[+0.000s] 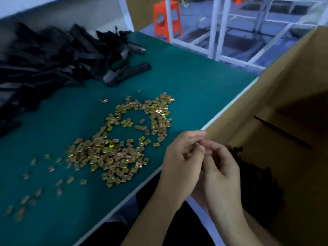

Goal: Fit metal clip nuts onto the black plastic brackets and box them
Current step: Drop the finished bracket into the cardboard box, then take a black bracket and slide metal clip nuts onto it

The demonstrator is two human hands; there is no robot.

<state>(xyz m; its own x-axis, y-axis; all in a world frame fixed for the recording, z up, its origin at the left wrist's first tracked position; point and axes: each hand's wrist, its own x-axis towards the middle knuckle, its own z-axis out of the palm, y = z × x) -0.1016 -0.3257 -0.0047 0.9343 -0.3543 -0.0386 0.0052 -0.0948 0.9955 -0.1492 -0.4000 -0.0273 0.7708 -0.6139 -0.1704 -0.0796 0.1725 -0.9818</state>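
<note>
Small square brassy metal clip nuts (113,153) lie scattered over the matte green tabletop (186,82). Long black plastic brackets (53,55) are heaped at the far left. The brown cardboard box (292,82) holds dark jumbled parts (255,178). The left hand (179,162) and right hand (221,173) meet with fingers curled; any piece they hold is hidden.

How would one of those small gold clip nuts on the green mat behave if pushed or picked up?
The clip nuts look like thin, flat metal squares, so one would probably slide rather than roll on the green mat. Lying flat, it likely needs a fingertip pinch at an edge. They seem light; a push would probably scatter the loose heap.
</note>
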